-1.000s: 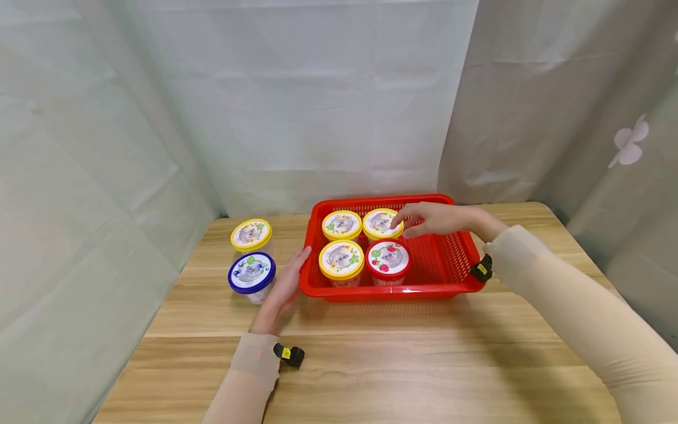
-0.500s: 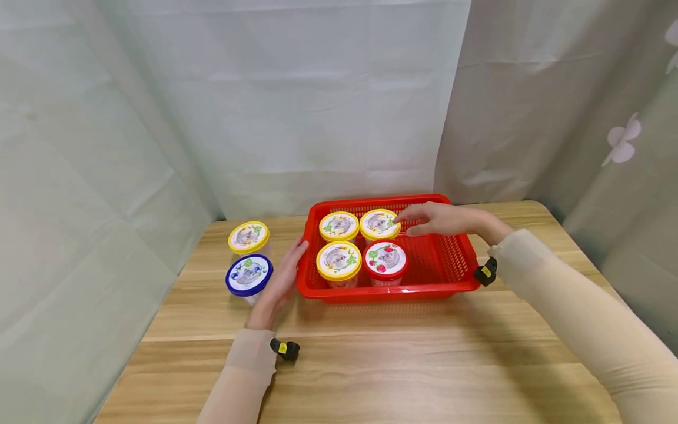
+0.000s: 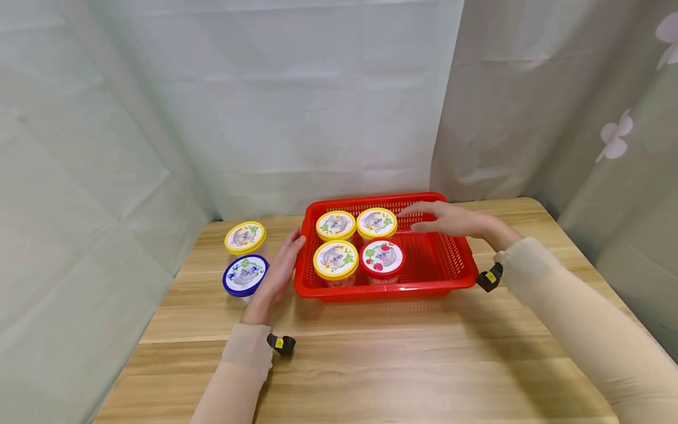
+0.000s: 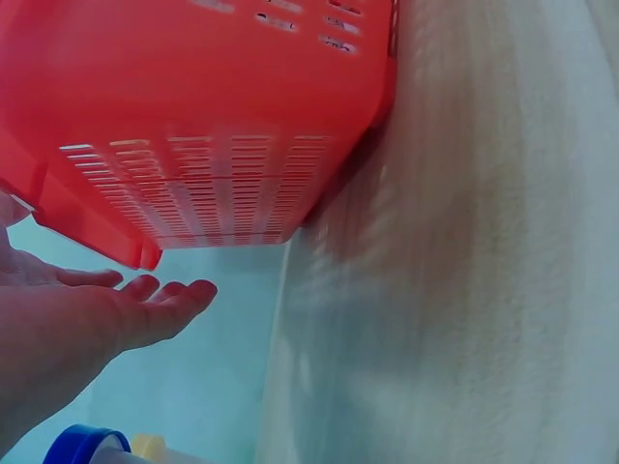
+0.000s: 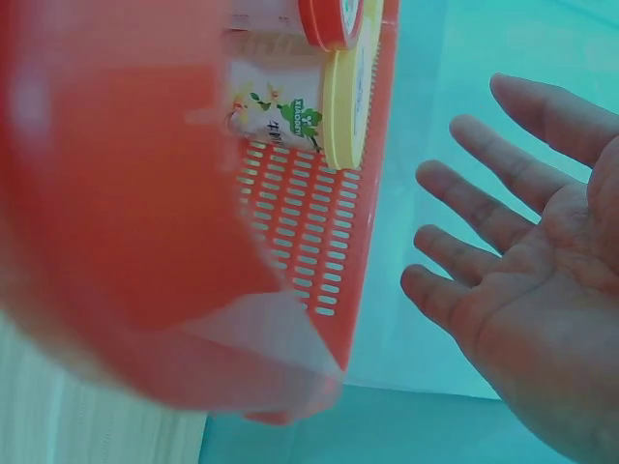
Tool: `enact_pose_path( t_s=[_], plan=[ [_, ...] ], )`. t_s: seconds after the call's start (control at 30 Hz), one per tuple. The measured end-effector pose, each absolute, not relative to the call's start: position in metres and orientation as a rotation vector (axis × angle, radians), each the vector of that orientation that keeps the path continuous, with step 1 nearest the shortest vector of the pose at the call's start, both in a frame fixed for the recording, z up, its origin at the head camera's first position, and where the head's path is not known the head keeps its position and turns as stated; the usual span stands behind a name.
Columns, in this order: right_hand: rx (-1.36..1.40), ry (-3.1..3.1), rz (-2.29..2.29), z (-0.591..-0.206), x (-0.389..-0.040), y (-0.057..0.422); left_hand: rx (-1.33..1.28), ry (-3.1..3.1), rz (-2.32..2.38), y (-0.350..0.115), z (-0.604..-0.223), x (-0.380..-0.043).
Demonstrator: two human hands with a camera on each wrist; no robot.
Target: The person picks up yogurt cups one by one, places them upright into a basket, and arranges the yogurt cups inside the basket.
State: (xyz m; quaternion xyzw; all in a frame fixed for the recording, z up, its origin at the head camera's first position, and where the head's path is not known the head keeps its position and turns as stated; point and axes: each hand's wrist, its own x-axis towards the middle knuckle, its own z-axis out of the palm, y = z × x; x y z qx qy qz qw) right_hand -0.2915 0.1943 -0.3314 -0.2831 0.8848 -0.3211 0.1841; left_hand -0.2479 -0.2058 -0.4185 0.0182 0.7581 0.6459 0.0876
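A red plastic basket (image 3: 384, 292) holds several lidded tubs. Yellow-lidded tubs (image 3: 336, 259) fill its left side and back, beside a red-lidded strawberry tub (image 3: 381, 258). My left hand (image 3: 281, 268) lies along the basket's left rim with fingers extended; in the left wrist view the fingers (image 4: 174, 307) reach below the rim. Over the basket's right half, my right hand (image 3: 450, 220) hovers with spread fingers, just right of the back yellow-lidded tub (image 3: 376, 222). The right wrist view shows its palm with nothing in it.
Left of the basket, a blue-lidded tub (image 3: 245, 275) and another yellow-lidded tub (image 3: 245, 237) stand on the wooden table (image 3: 360, 359). Pale curtains (image 3: 318, 106) hang behind the table and at both sides.
My right hand has drawn off the back yellow-lidded tub, slightly to the right, its fingers opening wider. The left hand has slid a little farther back along the rim.
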Motion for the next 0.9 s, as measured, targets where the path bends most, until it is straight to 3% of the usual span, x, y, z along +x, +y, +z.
enact_pose_path(
  t_s=[0.9],
  plan=[
    [-0.640,2.589,-1.252,-0.356,-0.273,0.223,0.079,2.469,1.766,-0.208,-0.395,-0.246]
  ],
)
